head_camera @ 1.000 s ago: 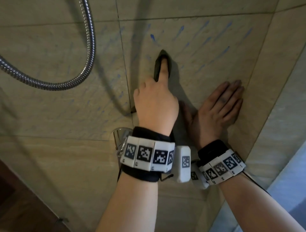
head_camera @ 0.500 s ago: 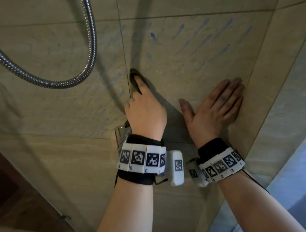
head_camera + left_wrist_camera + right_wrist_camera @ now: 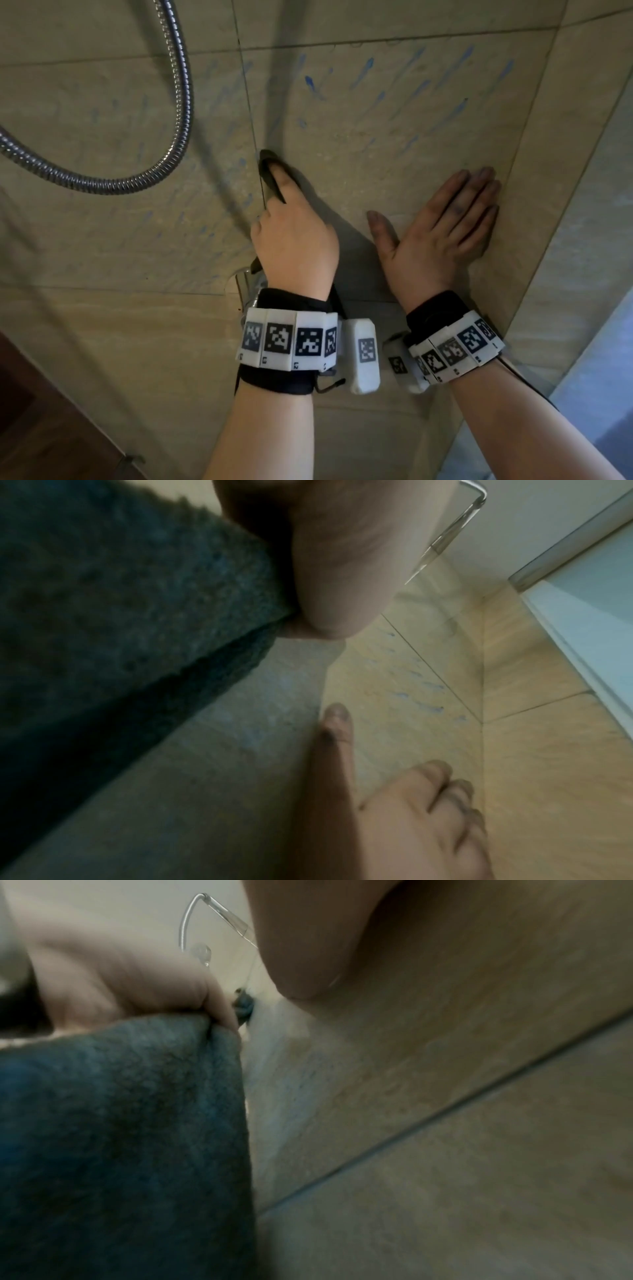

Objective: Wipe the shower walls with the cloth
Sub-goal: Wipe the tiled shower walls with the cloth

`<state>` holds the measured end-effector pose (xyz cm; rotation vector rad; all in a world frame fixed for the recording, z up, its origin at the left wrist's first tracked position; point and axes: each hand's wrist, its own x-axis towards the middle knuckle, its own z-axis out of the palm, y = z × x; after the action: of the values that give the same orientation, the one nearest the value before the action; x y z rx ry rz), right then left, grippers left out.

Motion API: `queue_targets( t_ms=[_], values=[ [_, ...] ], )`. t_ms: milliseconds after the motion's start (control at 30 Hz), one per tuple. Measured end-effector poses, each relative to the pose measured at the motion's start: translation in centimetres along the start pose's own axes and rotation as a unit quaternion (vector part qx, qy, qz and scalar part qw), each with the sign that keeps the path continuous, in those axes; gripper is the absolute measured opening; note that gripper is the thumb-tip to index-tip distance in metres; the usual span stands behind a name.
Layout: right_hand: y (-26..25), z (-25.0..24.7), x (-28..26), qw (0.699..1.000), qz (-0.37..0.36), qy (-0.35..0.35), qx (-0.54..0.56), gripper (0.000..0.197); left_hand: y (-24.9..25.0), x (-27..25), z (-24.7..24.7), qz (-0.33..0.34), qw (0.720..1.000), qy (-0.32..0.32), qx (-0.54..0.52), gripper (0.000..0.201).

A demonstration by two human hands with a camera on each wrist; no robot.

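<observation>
The left hand [image 3: 296, 240] holds the dark cloth [image 3: 270, 178] bunched under its curled fingers, its forefinger pressing the cloth onto the tiled wall [image 3: 394, 130] at a grout line. Just beside it, the right hand [image 3: 442, 229] lies flat and open on the wall. Farther up, blue streaks [image 3: 370, 68] mark the tiles, and a metal hose [image 3: 178, 102] loops at left.

- Two bare hands: the left hand [image 3: 296, 240] at centre of the head view, the right hand [image 3: 442, 233] right of centre.
- One dark blue-grey fuzzy cloth [image 3: 270, 178], at centre under the left hand.
- One ribbed chrome shower hose [image 3: 178, 102], looping through the upper left.
- Two white wrist bands with black square-pattern markers: the left band [image 3: 291, 344] at lower centre, the right band [image 3: 455, 349] at lower right.
- One wall of large beige stone tiles [image 3: 394, 113], flecked with many blue streaks, too many to count.
</observation>
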<state>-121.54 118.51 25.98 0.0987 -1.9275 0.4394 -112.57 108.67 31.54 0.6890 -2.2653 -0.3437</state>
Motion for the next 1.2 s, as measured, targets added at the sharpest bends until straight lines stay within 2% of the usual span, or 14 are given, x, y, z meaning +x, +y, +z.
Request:
queue_targets(
  t_ms=[233,467,667,833,1000,1200],
  values=[
    [-0.1,0.1,0.2,1.0,0.002,0.004,-0.027,0.103,1.1,0.3,-0.3,0.013,0.999,0.0,-0.046,0.082],
    [0.1,-0.1,0.0,1.0,0.002,-0.012,-0.001,0.102,0.1,2.1,-2.4,0.016,0.994,0.017,-0.111,0.08],
    [0.1,0.0,-0.1,1.0,0.001,-0.012,0.024,0.101,-0.6,1.5,-2.3,0.048,0.999,0.001,-0.024,0.077],
    [0.0,-0.1,-0.1,1.0,0.0,-0.014,0.024,0.101,-0.8,0.6,-1.7,0.014,0.999,0.002,-0.041,0.079],
    [-0.1,-0.1,0.0,1.0,-0.002,-0.015,0.022,0.101,-0.2,3.0,-3.3,0.011,0.994,0.004,-0.106,0.076],
    [0.0,-0.2,-0.1,0.999,0.003,-0.017,0.028,0.101,-0.7,2.2,-3.2,0.047,0.998,0.001,-0.032,0.075]
  ],
)
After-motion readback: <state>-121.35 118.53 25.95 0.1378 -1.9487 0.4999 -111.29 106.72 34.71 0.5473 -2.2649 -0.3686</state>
